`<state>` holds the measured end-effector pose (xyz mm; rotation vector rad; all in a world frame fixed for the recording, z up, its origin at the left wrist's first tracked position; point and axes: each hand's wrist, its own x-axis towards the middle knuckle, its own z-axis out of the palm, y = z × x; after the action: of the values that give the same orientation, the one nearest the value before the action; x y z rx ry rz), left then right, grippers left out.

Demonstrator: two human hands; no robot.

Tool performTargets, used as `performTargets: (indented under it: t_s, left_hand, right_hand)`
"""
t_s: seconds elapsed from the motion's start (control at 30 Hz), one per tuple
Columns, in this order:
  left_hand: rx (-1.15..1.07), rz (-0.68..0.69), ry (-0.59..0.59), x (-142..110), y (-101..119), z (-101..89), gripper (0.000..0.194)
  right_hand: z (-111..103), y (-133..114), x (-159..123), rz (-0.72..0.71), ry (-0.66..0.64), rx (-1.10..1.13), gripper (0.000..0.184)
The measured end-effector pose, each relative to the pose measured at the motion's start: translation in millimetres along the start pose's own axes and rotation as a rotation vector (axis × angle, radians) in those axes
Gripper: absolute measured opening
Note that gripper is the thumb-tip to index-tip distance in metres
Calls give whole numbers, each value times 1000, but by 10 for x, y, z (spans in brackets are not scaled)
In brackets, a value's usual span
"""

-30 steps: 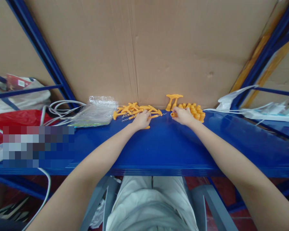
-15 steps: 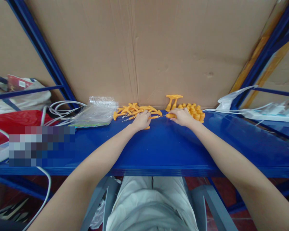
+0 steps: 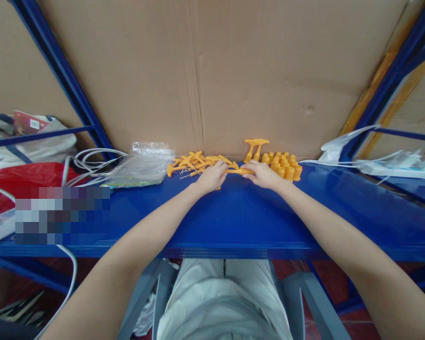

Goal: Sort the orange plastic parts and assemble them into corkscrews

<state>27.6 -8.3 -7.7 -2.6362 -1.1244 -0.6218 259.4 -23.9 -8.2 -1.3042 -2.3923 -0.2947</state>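
Observation:
My left hand (image 3: 212, 178) is closed on a yellow T-handled corkscrew (image 3: 233, 171), which lies level just above the blue tabletop (image 3: 226, 222). From the right, my right hand (image 3: 265, 175) grips a yellow sleeve-like cap (image 3: 247, 172) in line with it. Cap and corkscrew now meet end to end, the metal spiral out of sight. Beyond my left hand lies a heap of yellow corkscrews (image 3: 194, 159), some with bare wire spirals. Two capped corkscrews (image 3: 257, 142) stand upright behind my right hand, and several yellow caps (image 3: 286, 166) stand grouped beside it.
A clear plastic packet (image 3: 141, 165) and coiled white cables (image 3: 92, 158) lie to the left, near a red bag (image 3: 31, 182). On the right is a white power strip (image 3: 400, 169). Cardboard (image 3: 262, 75) walls the back, between blue metal posts (image 3: 62, 75).
My right hand has moved left with the cap, closing the gap to the corkscrew. The wire spiral that showed between the hands is now covered.

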Motion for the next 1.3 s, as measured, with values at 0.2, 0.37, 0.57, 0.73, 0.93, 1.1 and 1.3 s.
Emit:
performTargets:
  t_s: [0.2, 0.37, 0.57, 0.73, 0.93, 1.1, 1.3]
  left_hand:
    - [-113, 66, 28, 17, -124, 74, 16]
    - [-149, 74, 57, 39, -169, 117, 15]
    - [-155, 73, 90, 40, -225, 142, 16]
    - [-159, 91, 121, 30, -236, 116, 14]
    - [-184, 89, 114, 40, -237, 117, 15]
    - [-197, 102, 95, 51, -249, 142, 14]
    - [-196, 108, 138, 41, -268, 142, 11]
  right_hand:
    - [93, 72, 5, -38, 54, 61, 37]
    - [84, 155, 31, -48, 107, 246, 40]
    - [-55, 228, -8, 156, 46, 676, 41]
    - [-132, 178, -27, 310, -19, 954, 18]
    - [-141, 106, -27, 415, -84, 1068, 13]
    - [-120, 112, -41, 431, -99, 1057, 13]
    - [-128, 125, -46, 396, -116, 1013, 39]
